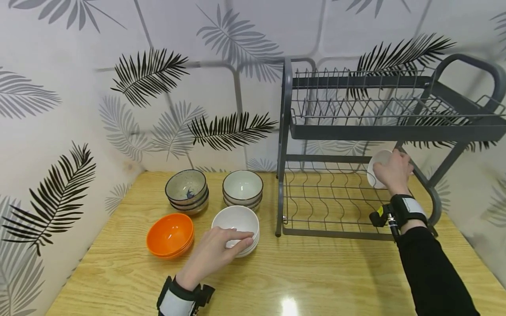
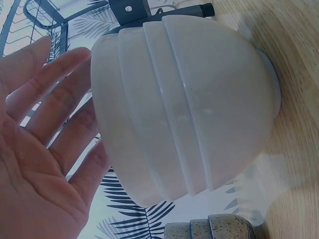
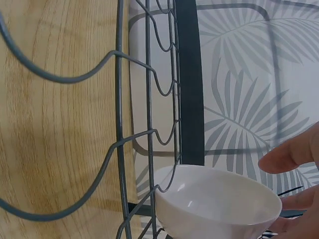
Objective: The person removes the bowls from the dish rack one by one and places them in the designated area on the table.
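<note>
My left hand lies with straight fingers on the near rim of a stack of white bowls on the wooden table. In the left wrist view the palm and fingers stand flat beside the stack. My right hand reaches into the lower tier of a dark grey wire dish rack and holds a single white bowl on its edge at the back right. The right wrist view shows that bowl against the rack's wires, with fingers at its rim.
Orange bowls sit left of the white stack. Behind them stand a speckled bowl stack and a dark-rimmed pale stack. The rack's upper tier overhangs my right hand. Leaf-patterned walls close the back and left.
</note>
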{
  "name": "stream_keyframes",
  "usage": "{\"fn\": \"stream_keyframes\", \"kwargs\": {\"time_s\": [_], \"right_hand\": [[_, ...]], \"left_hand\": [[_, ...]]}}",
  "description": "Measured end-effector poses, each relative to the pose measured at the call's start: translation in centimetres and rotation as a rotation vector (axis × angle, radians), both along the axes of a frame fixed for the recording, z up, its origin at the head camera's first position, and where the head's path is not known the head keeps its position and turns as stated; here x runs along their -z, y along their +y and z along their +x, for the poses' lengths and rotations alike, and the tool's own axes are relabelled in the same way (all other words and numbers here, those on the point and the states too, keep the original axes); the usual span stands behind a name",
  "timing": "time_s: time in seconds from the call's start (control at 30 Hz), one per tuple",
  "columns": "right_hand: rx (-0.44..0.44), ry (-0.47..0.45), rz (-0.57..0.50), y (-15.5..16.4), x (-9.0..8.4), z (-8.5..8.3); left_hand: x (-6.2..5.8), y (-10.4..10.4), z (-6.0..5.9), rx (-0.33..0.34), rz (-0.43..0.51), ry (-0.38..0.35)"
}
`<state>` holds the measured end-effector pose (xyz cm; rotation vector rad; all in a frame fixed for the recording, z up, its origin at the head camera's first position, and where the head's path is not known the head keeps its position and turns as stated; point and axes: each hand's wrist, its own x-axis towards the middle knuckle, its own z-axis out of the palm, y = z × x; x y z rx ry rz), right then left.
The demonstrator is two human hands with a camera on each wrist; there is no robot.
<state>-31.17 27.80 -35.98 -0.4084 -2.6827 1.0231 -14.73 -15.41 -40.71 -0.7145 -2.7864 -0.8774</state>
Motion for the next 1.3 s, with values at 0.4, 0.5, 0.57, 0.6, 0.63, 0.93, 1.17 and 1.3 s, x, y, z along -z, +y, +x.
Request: {"fn": "stream_keyframes", "kwargs": {"time_s": [0.4,0.5,0.57,0.6,0.63,0.93,1.17,1.3], "right_hand": [[0.001,0.081,0.057,-0.23,0.54,-0.54],[-0.02,0.09,0.092,-0.2,0.52,-0.67],[-0.033,0.093,0.118,-0.2,0.48,-0.79],[-0.039,0.094,0.129,-0.22,0.44,-0.83],[-0.045,0.095,0.143,-0.24,0.41,-0.88],[-0.047,0.101,0.196,-0.31,0.41,-0.9],[-0.049,0.163,0.252,0.07,0.79,-0.86],[-0.039,0.268,0.3,0.46,0.81,-0.98]], "left_hand": [[-0.05,-0.09,0.05,0.014,0.003,0.001],[-0.01,-0.1,0.05,0.012,-0.001,0.01],[0.01,-0.11,0.04,0.012,-0.002,0.015],[0.01,-0.11,0.04,0.012,-0.001,0.014],[0.0,-0.11,0.04,0.013,0.0,0.016],[-0.15,-0.21,0.08,0.009,0.004,0.012],[-0.2,-0.24,0.06,0.008,0.004,0.023],[-0.18,-0.31,0.06,0.002,-0.001,0.028]]}}
